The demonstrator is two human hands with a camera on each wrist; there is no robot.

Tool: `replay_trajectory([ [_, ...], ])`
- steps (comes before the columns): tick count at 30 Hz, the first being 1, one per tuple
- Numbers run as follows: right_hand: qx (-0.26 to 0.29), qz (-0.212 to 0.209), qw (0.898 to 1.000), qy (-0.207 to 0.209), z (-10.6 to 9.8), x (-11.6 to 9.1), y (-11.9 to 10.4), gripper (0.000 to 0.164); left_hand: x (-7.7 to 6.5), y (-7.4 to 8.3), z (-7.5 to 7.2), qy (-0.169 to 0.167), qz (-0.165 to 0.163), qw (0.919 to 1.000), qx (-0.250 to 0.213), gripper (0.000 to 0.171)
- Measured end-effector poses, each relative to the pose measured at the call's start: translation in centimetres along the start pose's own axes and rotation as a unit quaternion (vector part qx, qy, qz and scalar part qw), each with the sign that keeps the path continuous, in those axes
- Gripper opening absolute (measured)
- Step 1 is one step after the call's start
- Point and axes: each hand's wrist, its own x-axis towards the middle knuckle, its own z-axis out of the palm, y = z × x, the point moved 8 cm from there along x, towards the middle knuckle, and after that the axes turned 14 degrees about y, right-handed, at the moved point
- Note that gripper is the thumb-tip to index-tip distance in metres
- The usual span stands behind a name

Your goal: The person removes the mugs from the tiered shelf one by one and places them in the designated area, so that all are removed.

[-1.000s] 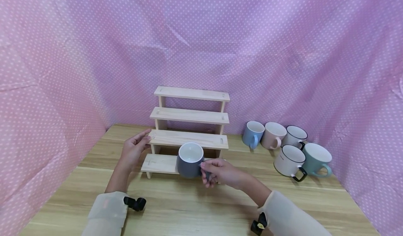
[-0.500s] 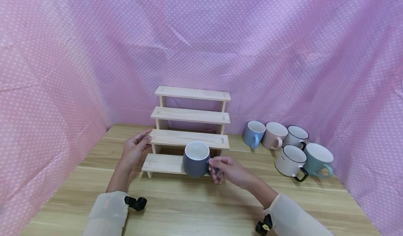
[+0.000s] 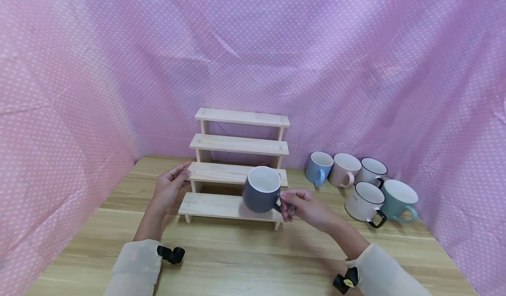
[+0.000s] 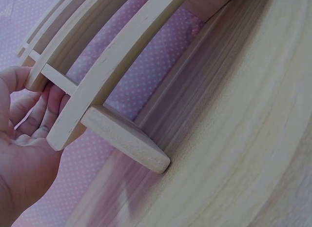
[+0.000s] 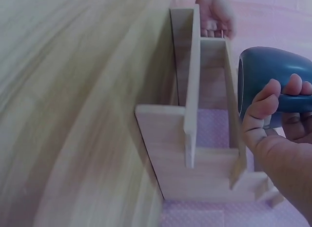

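Note:
A dark grey mug [image 3: 258,197] with a white inside is held upright by its handle in my right hand [image 3: 310,208]. In the head view it overlaps the lowest two steps of a pale wooden tiered shelf [image 3: 239,145]. The right wrist view shows the fingers curled round the handle, with the mug [image 5: 268,71] beside the steps. My left hand [image 3: 168,188] pinches the left end of the second step from the bottom. In the left wrist view its thumb lies on the board's edge and its fingers reach underneath.
Right of the shelf stand a blue mug [image 3: 317,173], a pink mug [image 3: 341,173], two white mugs with dark rims, the nearer white mug [image 3: 359,206] having a black handle, and a green mug [image 3: 395,201]. Pink dotted cloth [image 3: 253,59] hangs behind the wooden table [image 3: 237,261].
My right hand has moved the grey mug to the right and then upward, off the front of the lowest step's view. The left hand has stayed on the shelf.

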Motion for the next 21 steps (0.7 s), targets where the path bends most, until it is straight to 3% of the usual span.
replay_trajectory([
  [10, 0.005, -0.040, 0.999, 0.022, -3.4, -1.7, -2.3, 0.035, 0.0, 0.2, 0.1, 0.005, 0.013, 0.9999, -0.003, 0.055],
  [21, 0.026, -0.070, 0.996, 0.051, -7.4, -4.0, -3.5, 0.033, -0.2, 0.2, 0.1, 0.009, 0.003, 1.0000, -0.001, 0.052],
])
